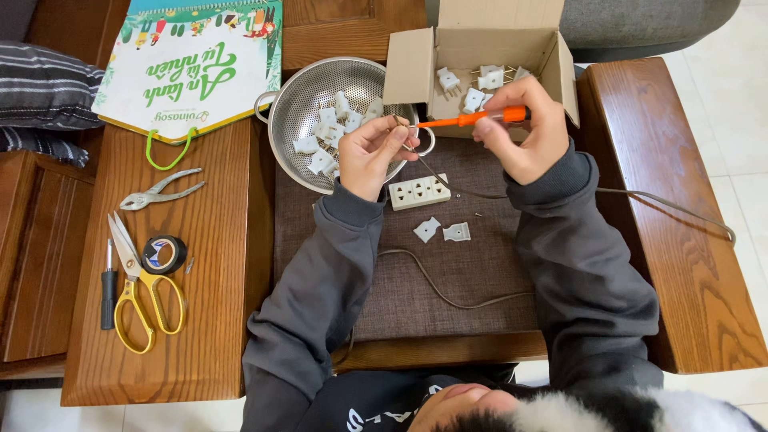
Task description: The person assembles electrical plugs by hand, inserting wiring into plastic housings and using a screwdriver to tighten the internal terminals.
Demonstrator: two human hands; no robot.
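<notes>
My right hand (524, 132) grips an orange-handled screwdriver (480, 117), its tip pointing left toward my left hand (370, 152). My left hand pinches the end of a thin grey cable (448, 300) with a small metal piece at the fingertips. Below the hands, on a brown mat (400, 296), lie a white multi-socket block (418, 192) and two white plug shell halves (442, 230). A tiny screw lies beside them.
A metal colander (304, 88) holds several white plug parts. An open cardboard box (480, 48) holds more plugs. On the wooden table (208, 320) at left lie pliers (160, 190), yellow scissors (144, 304), black tape (166, 254), a small black screwdriver (108, 296) and a paper bag (192, 64).
</notes>
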